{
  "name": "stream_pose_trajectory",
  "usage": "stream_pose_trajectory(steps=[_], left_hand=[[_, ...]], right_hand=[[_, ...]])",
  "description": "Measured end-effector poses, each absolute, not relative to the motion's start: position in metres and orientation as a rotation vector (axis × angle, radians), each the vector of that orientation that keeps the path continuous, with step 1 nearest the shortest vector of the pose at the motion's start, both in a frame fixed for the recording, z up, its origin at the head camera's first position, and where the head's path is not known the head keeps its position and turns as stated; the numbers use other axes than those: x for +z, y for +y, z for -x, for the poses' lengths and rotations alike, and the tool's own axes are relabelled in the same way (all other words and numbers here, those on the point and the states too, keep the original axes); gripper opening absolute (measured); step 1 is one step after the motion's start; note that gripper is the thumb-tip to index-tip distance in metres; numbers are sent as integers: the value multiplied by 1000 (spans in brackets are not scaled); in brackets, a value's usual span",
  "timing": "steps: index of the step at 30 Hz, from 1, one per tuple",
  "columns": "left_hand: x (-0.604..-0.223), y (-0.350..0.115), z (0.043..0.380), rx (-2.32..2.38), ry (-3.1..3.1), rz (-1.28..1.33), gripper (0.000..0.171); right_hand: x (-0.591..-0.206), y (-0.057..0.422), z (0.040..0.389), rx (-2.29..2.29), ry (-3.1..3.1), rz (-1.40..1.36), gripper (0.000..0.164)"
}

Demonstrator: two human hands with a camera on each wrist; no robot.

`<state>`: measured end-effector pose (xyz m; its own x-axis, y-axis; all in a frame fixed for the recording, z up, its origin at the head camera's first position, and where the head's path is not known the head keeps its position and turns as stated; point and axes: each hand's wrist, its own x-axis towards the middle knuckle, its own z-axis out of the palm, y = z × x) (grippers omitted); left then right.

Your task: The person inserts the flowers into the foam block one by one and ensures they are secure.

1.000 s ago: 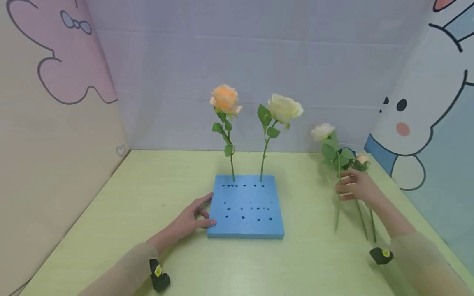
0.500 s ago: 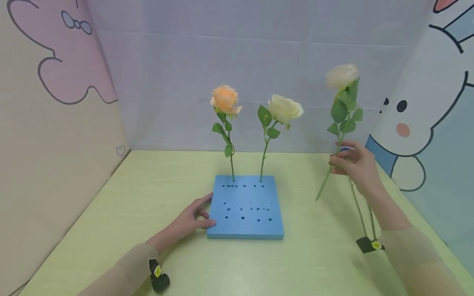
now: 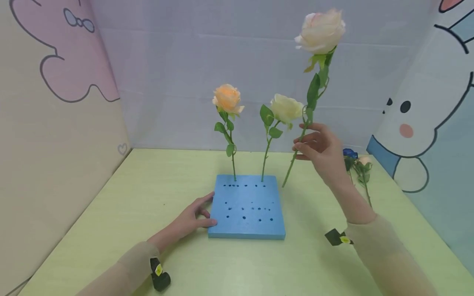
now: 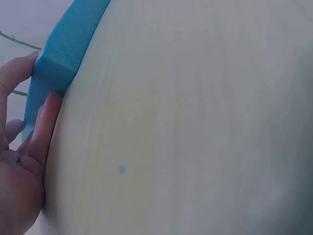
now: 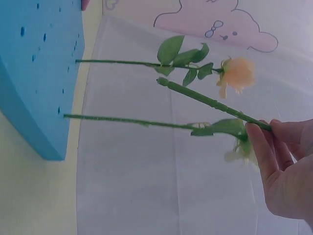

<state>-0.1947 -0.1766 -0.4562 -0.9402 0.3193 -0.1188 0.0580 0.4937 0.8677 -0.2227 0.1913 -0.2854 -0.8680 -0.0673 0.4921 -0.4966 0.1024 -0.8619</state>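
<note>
A pale pink-white artificial rose [image 3: 321,33] is pinched by its stem in my right hand [image 3: 323,150], tilted, its lower end just right of a blue foam board [image 3: 246,228]. In the right wrist view, thumb and fingers grip the green stem [image 5: 210,101]. My left hand [image 3: 189,218] rests against the board's left edge, thumb on its top and fingers along the side. An orange rose [image 3: 226,100] and a cream-yellow rose [image 3: 286,108] stand upright in the board's back row. Rows of small holes mark the board.
On the right of the yellow-green table [image 3: 148,181] lie a blue rose [image 3: 349,153] and a peach rose [image 3: 364,161], partly behind the right arm. A pale cloth backdrop rises behind; cartoon-printed panels stand at both sides.
My right hand has lifted the pink-white rose from the table's right side and carried it leftward and up, close to the board. The left hand and board have stayed put.
</note>
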Motion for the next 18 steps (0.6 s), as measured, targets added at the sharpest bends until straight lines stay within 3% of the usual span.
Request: stream_pose_trajectory(steps=[8,18], left_hand=[[-455,-176,194,1438,2462,-325,91],[-455,-176,194,1431,2466,-317,90]], right_hand=[[-295,134,233,1782,-2103,-703,42],[-330,77,243,1691,-2188,-780,23]])
